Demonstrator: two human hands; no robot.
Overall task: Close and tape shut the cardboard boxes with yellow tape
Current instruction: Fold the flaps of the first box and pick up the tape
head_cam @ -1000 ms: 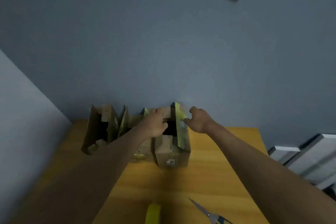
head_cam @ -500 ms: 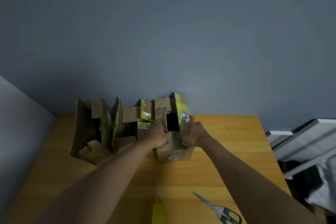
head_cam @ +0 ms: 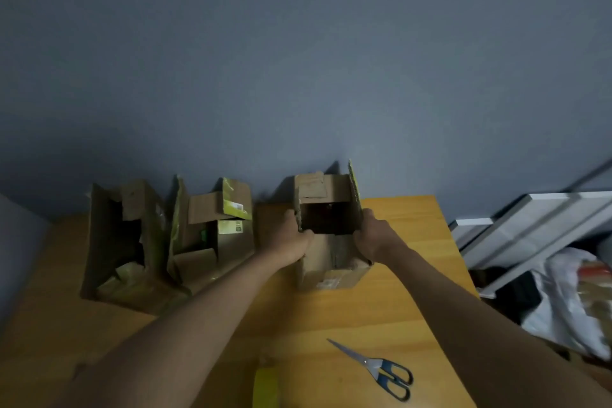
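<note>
Both hands gripping box sides: left hand (head_cam: 293,242), right hand (head_cam: 372,238) | cardboard box (head_cam: 331,262) sitting mid-tabletop (head_cam: 331,318), flaps standing open | seeming light, creasable; gripping near top edges suits.

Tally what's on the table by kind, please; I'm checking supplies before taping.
Cardboard boxes: 3 (left box, middle box, held box)
Yellow tape roll: 1
Scissors: 1
Total: 5
</note>
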